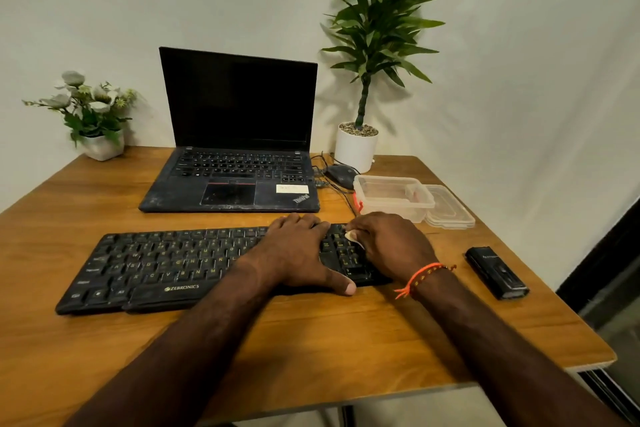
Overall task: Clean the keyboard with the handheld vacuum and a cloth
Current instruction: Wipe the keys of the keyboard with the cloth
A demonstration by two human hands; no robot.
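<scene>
A matt black plastic keyboard (pixel 194 263), dusty and smudged, is lying on a smooth wood-grain table (pixel 311 340), a clear glossy plastic box (pixel 393 196) is sitting beside a dull, scuffed black laptop (pixel 235 180).

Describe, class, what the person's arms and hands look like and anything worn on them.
Both forearms are bare, with no sleeves in view. The left hand wears nothing: no ring, watch or glove shows. The right hand is also ungloved, but an orange thread bracelet circles its wrist, with a knotted, frayed tail hanging off.
</scene>
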